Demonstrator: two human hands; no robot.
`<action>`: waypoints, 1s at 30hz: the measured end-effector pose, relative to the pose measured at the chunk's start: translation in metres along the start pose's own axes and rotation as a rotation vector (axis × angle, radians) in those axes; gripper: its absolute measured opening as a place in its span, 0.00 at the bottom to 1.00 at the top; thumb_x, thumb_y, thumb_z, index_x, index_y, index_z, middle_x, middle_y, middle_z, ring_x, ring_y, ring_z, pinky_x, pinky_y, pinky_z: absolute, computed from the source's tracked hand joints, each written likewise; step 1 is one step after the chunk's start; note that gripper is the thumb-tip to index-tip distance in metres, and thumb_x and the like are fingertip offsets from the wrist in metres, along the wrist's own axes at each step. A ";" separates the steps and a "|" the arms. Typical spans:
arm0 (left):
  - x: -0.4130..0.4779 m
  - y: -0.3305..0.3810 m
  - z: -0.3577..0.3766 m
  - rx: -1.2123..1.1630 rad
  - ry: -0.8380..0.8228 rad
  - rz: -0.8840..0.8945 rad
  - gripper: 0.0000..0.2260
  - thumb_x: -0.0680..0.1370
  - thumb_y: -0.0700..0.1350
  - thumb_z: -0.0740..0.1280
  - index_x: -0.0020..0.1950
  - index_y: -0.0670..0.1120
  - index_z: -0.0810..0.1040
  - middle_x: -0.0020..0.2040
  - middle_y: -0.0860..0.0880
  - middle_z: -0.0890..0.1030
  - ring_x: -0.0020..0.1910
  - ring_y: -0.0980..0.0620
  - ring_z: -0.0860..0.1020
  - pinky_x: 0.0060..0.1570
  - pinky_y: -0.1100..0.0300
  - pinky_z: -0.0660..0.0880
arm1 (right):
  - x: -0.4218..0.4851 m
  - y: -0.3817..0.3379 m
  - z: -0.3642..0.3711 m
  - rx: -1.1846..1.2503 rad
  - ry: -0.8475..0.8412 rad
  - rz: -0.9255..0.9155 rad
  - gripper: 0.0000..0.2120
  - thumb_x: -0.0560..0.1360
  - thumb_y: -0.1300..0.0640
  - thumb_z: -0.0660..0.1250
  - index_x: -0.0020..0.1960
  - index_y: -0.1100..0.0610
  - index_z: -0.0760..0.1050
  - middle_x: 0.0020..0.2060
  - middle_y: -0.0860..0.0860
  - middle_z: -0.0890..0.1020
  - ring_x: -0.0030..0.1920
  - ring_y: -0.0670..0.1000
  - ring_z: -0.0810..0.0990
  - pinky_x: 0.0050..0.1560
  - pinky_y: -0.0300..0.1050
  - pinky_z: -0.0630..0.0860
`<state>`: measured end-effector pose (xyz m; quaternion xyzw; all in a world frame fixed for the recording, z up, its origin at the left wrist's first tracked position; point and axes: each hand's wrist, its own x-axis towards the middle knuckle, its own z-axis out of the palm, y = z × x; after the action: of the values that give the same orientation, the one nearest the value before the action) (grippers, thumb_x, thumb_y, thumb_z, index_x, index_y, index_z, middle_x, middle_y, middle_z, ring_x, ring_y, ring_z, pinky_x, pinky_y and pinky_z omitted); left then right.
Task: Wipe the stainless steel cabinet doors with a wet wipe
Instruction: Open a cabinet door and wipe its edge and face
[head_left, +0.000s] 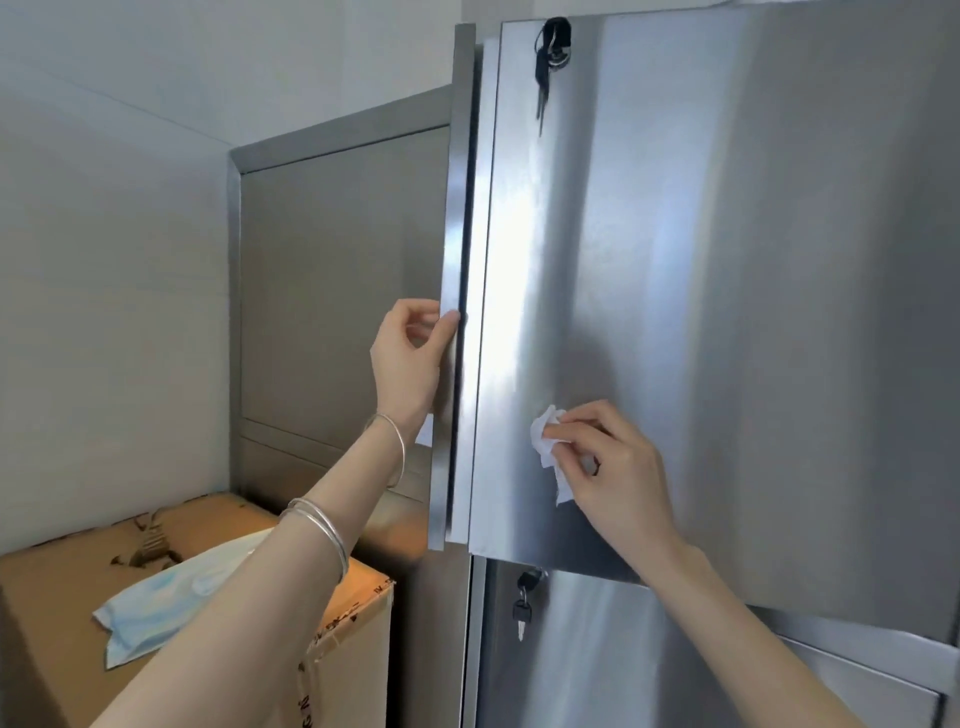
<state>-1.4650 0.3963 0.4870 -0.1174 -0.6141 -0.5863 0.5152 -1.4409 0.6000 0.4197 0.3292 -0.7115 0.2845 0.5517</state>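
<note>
While left hand (408, 353) grips door edge (457, 260), wipe (545, 436) sits under right hand (608, 462).

Two hands (410, 353) (613, 462), one wipe (543, 436), two locks (558, 49) (530, 578)

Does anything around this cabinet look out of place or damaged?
A blue face mask lies loose on the cardboard box at lower left, whose top layer is torn. A key bunch hangs from the lock of the upper door, a black key from the lower door.
</note>
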 end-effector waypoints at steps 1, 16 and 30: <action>0.005 -0.006 0.003 0.014 -0.011 0.002 0.04 0.75 0.47 0.71 0.47 0.50 0.77 0.42 0.54 0.79 0.37 0.66 0.73 0.44 0.71 0.71 | 0.002 0.003 0.005 0.001 0.000 0.002 0.10 0.67 0.70 0.70 0.42 0.57 0.82 0.43 0.51 0.79 0.42 0.47 0.77 0.43 0.34 0.72; 0.041 -0.075 0.056 0.210 -0.108 0.096 0.09 0.72 0.44 0.74 0.50 0.47 0.77 0.48 0.52 0.74 0.47 0.48 0.75 0.51 0.59 0.71 | 0.021 0.063 0.043 0.007 -0.052 0.112 0.12 0.68 0.71 0.70 0.42 0.55 0.82 0.43 0.44 0.77 0.42 0.44 0.78 0.42 0.43 0.78; 0.053 -0.103 0.066 0.181 -0.140 0.151 0.12 0.71 0.47 0.76 0.46 0.49 0.73 0.46 0.52 0.71 0.47 0.45 0.75 0.51 0.52 0.74 | 0.020 0.078 0.062 -0.220 0.034 0.041 0.09 0.68 0.68 0.71 0.41 0.55 0.81 0.40 0.49 0.79 0.38 0.51 0.79 0.35 0.48 0.78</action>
<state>-1.5984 0.3975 0.4803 -0.1569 -0.6883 -0.4785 0.5222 -1.5423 0.5975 0.4219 0.2471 -0.7356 0.2216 0.5905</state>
